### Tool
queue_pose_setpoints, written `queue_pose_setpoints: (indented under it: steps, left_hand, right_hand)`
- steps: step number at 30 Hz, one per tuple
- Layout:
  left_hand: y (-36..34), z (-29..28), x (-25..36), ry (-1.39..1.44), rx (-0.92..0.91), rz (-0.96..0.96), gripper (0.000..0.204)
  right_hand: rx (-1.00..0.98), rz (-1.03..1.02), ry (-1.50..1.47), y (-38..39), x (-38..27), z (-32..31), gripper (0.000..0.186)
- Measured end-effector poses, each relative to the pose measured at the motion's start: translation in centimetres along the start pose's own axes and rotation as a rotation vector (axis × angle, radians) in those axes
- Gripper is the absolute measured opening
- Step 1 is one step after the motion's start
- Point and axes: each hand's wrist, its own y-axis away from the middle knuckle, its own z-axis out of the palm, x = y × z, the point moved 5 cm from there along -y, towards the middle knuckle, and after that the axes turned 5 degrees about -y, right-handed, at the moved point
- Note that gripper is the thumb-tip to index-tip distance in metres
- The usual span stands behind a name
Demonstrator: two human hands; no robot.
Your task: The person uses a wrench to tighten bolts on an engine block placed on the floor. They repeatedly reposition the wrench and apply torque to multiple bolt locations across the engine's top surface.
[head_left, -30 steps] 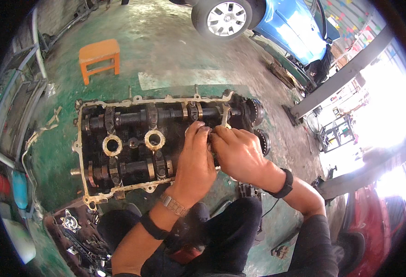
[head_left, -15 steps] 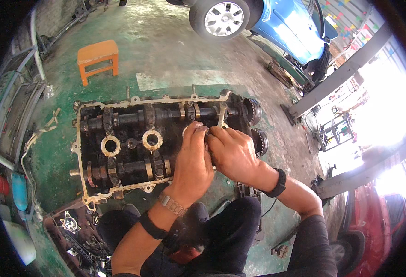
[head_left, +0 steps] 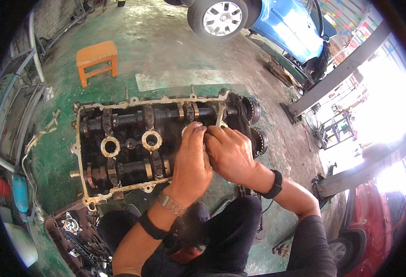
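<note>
Cyl. head [head_left: 133, 147] lies on the green floor [head_left: 55, 152] in front of you. Both hands work its right end: left hand [head_left: 191, 157] and right hand [head_left: 230, 152], fingertips pinched together on a small part, too hidden to ID. Keep grip square, brace wrists, don't drop it into the cam [head_left: 133, 120] wells.

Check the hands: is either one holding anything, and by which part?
Cannot be told. Both hands, left and right, press fingertips together over the cylinder head; whatever they pinch is hidden by the fingers.
</note>
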Motion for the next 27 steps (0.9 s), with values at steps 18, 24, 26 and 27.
queue_pose_setpoints:
  steps: [18, 24, 26, 27]
  left_hand:
    - [0.0, 0.2, -0.2, 0.033, -0.025, -0.030, 0.038]
    - [-0.1, 0.2, 0.0, 0.093, -0.062, -0.073, 0.037]
    - [-0.1, 0.1, 0.1, 0.090, -0.054, -0.060, 0.037]
    - [-0.1, 0.1, 0.1, 0.090, -0.044, -0.048, 0.038]
  right_hand:
    - [-0.066, 0.008, -0.108, 1.5, 0.2, -0.3, 0.048]
    - [-0.115, 0.096, -0.185, 1.9, 0.4, -0.3, 0.051]
    - [-0.095, 0.078, -0.180, 1.8, 0.4, -0.4, 0.051]
    - [-0.073, 0.058, -0.172, 1.7, 0.4, -0.5, 0.051]
